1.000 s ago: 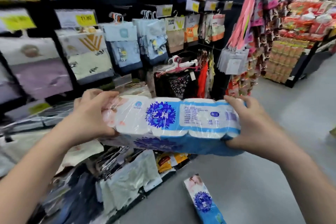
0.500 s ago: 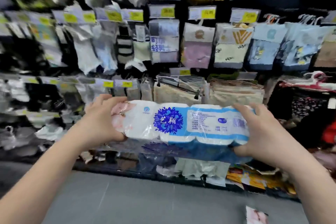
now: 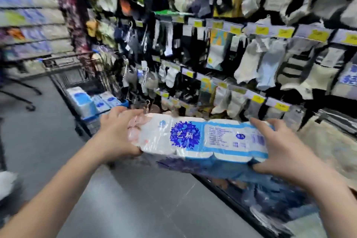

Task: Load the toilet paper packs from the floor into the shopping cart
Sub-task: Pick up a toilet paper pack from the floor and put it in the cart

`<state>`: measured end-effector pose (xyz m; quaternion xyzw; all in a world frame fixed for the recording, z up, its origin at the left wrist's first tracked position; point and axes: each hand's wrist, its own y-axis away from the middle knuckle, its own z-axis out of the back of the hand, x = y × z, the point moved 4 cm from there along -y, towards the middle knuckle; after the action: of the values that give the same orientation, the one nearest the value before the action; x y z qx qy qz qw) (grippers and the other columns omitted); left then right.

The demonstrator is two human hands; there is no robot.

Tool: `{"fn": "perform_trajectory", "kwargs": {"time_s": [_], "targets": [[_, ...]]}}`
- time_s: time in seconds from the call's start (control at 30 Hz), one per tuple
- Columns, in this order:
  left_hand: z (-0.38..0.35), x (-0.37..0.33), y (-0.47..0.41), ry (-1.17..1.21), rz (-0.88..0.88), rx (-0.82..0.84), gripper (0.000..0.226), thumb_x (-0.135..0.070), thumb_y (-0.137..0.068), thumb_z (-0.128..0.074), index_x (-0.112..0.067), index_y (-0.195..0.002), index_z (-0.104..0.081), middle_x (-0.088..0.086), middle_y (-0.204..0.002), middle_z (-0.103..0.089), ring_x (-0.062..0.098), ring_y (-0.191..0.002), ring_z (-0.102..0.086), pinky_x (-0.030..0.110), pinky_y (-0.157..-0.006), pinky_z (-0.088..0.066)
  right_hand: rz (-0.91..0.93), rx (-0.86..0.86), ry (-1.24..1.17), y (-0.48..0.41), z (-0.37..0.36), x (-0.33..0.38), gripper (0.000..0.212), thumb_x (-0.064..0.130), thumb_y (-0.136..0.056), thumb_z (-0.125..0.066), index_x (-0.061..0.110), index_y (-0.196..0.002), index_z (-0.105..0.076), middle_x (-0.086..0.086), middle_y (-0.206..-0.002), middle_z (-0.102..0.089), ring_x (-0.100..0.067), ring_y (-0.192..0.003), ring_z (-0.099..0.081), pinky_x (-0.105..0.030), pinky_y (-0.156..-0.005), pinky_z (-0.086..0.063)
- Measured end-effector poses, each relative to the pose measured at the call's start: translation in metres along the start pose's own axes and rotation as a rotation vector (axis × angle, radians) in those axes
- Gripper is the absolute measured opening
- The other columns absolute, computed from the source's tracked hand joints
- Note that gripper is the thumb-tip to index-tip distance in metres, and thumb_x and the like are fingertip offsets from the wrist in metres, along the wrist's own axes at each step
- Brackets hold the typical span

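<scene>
You held the toilet paper pack point(image 3: 201, 139) crosswise, left hand point(image 3: 116, 135) and right hand point(image 3: 280, 149) closed over its ends, the shopping cart point(image 3: 77, 75) ahead-left (nearer your left hand).

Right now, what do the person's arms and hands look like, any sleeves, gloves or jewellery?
Both forearms are bare as far as the picture shows: no sleeve comes into view. The left hand and the right hand wear no gloves, and no ring, watch or bracelet shows on either hand or wrist. Nails look short and unpainted.
</scene>
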<state>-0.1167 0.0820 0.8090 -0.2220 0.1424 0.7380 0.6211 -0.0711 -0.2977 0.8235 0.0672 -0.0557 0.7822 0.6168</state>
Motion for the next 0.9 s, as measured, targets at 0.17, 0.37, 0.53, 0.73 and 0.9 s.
{"fn": "perform_trajectory", "kwargs": {"time_s": [0.17, 0.37, 0.53, 0.73, 0.9], "targets": [[0.06, 0.104, 0.019, -0.012, 0.133, -0.104, 0.109, -0.04, -0.043, -0.079, -0.043, -0.146, -0.043, 0.003, -0.147, -0.027, 0.033, -0.137, -0.028, 0.037, -0.116, -0.028, 0.179, 0.023, 0.01, -0.052, -0.02, 0.12, 0.126, 0.051, -0.049, -0.076, 0.035, -0.16, -0.02, -0.009, -0.152, -0.028, -0.029, -0.139, -0.041, -0.034, -0.108, -0.041], [0.121, 0.201, 0.036, -0.05, 0.316, -0.221, 0.11, -0.039, -0.04, -0.075, -0.043, -0.145, -0.043, 0.002, -0.144, -0.028, 0.03, -0.138, -0.03, 0.03, -0.111, -0.029, 0.389, 0.058, -0.019, -0.114, -0.035, 0.247, 0.124, 0.049, -0.051, -0.079, 0.037, -0.16, -0.02, -0.007, -0.152, -0.027, -0.027, -0.137, -0.043, -0.031, -0.106, -0.042], [0.158, 0.259, 0.031, -0.086, 0.429, -0.276, 0.107, -0.041, -0.042, -0.072, -0.044, -0.145, -0.042, 0.002, -0.147, -0.027, 0.032, -0.139, -0.029, 0.036, -0.117, -0.029, 0.537, 0.068, -0.053, -0.171, -0.056, 0.328, 0.129, 0.06, -0.038, -0.064, 0.032, -0.159, -0.027, -0.01, -0.149, -0.032, -0.028, -0.14, -0.042, -0.037, -0.114, -0.04], [0.184, 0.324, 0.001, -0.064, 0.564, -0.298, 0.103, -0.03, -0.049, -0.076, -0.047, -0.145, -0.04, -0.002, -0.148, -0.024, 0.029, -0.136, -0.028, 0.033, -0.111, -0.032, 0.677, 0.103, -0.05, -0.254, -0.082, 0.42, 0.13, 0.061, -0.039, -0.066, 0.034, -0.159, -0.024, -0.004, -0.145, -0.032, -0.024, -0.135, -0.045, -0.033, -0.111, -0.042], [0.217, 0.372, -0.054, -0.102, 0.622, -0.366, 0.104, -0.04, -0.043, -0.067, -0.046, -0.144, -0.043, -0.003, -0.145, -0.028, 0.028, -0.137, -0.032, 0.034, -0.115, -0.03, 0.758, 0.096, -0.05, -0.337, -0.096, 0.488, 0.129, 0.062, -0.041, -0.066, 0.034, -0.159, -0.023, -0.005, -0.147, -0.034, -0.025, -0.133, -0.046, -0.033, -0.109, -0.043]]}}
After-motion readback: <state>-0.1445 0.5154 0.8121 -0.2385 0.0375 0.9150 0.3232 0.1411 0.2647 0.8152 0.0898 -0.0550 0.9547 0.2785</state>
